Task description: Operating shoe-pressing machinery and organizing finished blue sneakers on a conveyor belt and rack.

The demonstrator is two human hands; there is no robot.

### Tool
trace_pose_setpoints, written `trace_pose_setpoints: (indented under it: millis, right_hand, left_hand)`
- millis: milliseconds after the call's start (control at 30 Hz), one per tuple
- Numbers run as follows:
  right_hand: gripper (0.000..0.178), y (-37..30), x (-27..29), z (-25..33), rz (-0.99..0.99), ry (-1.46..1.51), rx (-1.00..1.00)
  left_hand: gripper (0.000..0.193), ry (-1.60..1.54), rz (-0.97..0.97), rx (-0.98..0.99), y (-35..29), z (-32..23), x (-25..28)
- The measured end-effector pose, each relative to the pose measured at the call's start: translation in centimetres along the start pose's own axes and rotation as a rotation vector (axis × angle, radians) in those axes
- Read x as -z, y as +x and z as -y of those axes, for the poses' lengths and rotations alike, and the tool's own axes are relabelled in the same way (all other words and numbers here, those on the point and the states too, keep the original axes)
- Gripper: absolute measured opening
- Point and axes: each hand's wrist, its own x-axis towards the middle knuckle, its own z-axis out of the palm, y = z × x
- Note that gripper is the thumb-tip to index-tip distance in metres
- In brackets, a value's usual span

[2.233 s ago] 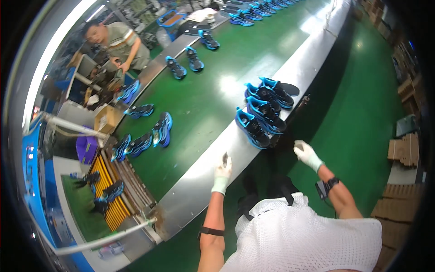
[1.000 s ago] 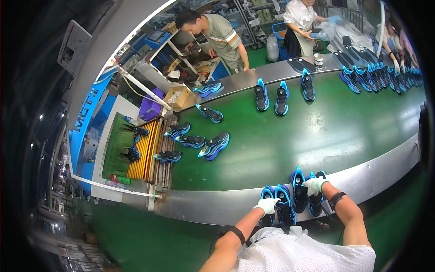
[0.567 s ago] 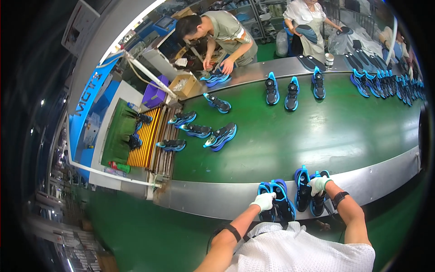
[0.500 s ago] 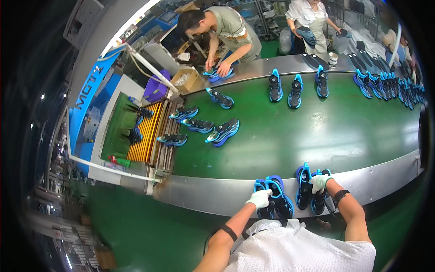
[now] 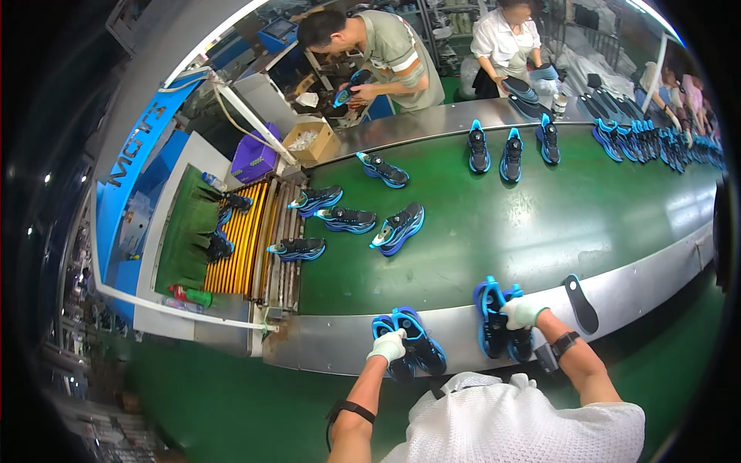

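My left hand (image 5: pixel 387 346), in a pale glove, is closed on the upper of a black-and-blue sneaker (image 5: pixel 399 366) at the near metal ledge. A matching sneaker (image 5: pixel 421 344) stands right against it. To the right, my gloved right hand (image 5: pixel 525 312) grips the top of another sneaker (image 5: pixel 520 344), its fingertips partly hidden. Close beside that shoe, on its left, is a fourth-looking mate, a sneaker (image 5: pixel 489 328) with a blue heel loop. A dark insole (image 5: pixel 583 305) lies on the ledge to the right of my right hand.
Several sneakers stand on the green conveyor belt (image 5: pixel 455 247). At left is a machine with yellow rollers (image 5: pixel 235 251). Across the belt, one co-worker (image 5: pixel 394 58) holds a sneaker and another (image 5: pixel 505 46) handles insoles. A row of sneakers (image 5: pixel 641 143) lines the far right.
Both hands and their sneakers have shifted left along the ledge. The insole at right has come into sight. Across the belt, a co-worker has lifted a sneaker off the far ledge.
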Motion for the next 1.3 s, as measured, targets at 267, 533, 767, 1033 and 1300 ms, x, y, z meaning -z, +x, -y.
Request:
trace_pose_setpoints:
  millis: [267,533,767,1033,1300]
  right_hand:
    - [0.033,11.1,-3.8,8.4,-0.238,-0.188,0.122]
    - [0.033,12.3,-3.8,8.0,-0.246,-0.162,0.189]
    - [0.054,7.8,-1.6,5.7,0.077,-0.326,0.16]
    - [0.082,12.1,-1.1,3.5,0.219,-0.376,0.248]
    - [0.083,14.0,-2.9,1.8,0.188,-0.099,0.214]
  left_hand:
    - [0.053,0.03,0.007,-0.123,2.4,0.1,2.7]
    - [0.056,0.058,0.008,-0.128,3.4,2.0,1.6]
    - [0.058,0.311,0.02,-0.275,1.4,1.4,1.0]
    - [0.059,0.312,0.066,-0.202,2.2,1.0,1.0]
    - [0.063,-0.011,0.225,-0.197,6.7,2.5,0.0]
